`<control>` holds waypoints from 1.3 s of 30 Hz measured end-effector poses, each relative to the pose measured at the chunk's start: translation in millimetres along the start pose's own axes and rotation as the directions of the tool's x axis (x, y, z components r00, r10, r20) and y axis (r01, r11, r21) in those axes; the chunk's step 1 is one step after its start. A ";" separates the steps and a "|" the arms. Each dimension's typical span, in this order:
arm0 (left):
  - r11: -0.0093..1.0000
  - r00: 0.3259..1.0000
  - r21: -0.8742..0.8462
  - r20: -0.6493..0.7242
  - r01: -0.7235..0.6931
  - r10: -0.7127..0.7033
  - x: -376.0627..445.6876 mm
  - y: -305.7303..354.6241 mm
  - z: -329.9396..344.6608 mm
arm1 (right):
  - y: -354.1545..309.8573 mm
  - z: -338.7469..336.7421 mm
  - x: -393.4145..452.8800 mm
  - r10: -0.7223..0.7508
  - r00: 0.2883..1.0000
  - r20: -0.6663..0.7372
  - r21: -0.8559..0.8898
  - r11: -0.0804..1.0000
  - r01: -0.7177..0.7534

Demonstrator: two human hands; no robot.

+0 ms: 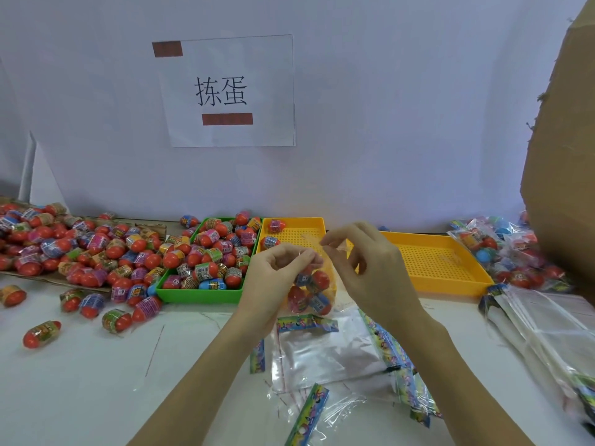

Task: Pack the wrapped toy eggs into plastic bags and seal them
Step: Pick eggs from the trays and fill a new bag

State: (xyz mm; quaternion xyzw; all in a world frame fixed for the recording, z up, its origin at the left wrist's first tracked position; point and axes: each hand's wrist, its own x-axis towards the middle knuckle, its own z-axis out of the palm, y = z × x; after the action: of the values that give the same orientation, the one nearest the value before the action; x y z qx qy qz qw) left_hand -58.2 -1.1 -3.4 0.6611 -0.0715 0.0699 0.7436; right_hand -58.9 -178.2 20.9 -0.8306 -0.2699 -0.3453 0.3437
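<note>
Both hands are raised over the white table [80,381], working at the top of a clear plastic bag [314,284] that hangs between them. The left hand [273,275] pinches the bag's upper edge with curled fingers and thumb. The right hand [363,262] pinches the other side of the opening between thumb and forefinger, its other fingers loosely bent. Inside the bag sit several wrapped toy eggs [309,292], red with printed bands, bunched at the bottom, just above the table.

Directly below the bag, flat empty bags [325,352] with bright printed header strips lie spread on the table between the forearms. A thicker stack of empty bags [541,329] lies to the right.

Behind the left hand stands a green tray [199,294] heaped with eggs. Beside it, touching, is a yellow tray [309,225] holding two eggs at its left end, and a second yellow tray [450,284] stands further right. A large loose pile of eggs [64,249] covers cardboard on the left, with a few strays nearer the table's front. Filled bags [502,249] are heaped at the far right, next to a brown cardboard box [566,156]. A paper sign [228,91] hangs on the wall behind.
</note>
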 end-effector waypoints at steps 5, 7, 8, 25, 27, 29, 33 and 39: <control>0.996 0.998 0.056 0.020 -0.063 0.062 -3.6 1.0 4.4 | -7.6 12.2 -7.3 0.057 0.997 -0.053 -0.083 0.995 -0.061; 0.992 0.995 0.078 0.029 -0.094 0.092 -3.8 0.2 5.3 | -6.3 11.4 -7.3 0.095 0.994 -0.061 -0.075 0.992 -0.099; 0.989 0.994 0.105 0.041 -0.109 0.105 -3.9 -0.2 5.6 | -5.4 10.5 -7.2 0.098 0.993 -0.058 -0.074 0.992 -0.102; 0.937 0.967 0.245 0.119 -0.249 0.225 -5.9 3.1 7.0 | 1.5 3.7 -3.1 0.033 0.998 0.053 -0.062 0.998 -0.030; 0.932 0.965 0.260 0.128 -0.254 0.227 -5.0 5.4 5.3 | 2.1 2.3 -2.7 0.016 0.997 0.078 -0.041 0.999 -0.013; 0.928 0.963 0.270 0.152 -0.257 0.222 -4.9 5.7 4.9 | 2.5 2.1 -2.6 0.016 0.995 0.095 -0.042 0.999 -0.012; 0.895 0.953 0.339 0.196 -0.288 0.232 -5.8 5.3 5.5 | 3.8 3.3 -2.4 0.039 0.997 0.067 -0.035 0.999 -0.037; 0.826 0.929 0.428 0.226 -0.366 0.295 -4.8 7.8 2.8 | 7.4 2.4 -0.5 0.064 0.995 0.075 0.029 0.997 -0.066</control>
State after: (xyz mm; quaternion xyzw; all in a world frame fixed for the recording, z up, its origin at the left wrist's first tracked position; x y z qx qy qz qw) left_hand -64.5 -3.1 3.5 0.8000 -0.2220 0.1630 0.5330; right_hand -53.3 -181.0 16.4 -0.8454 -0.2607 -0.2988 0.3577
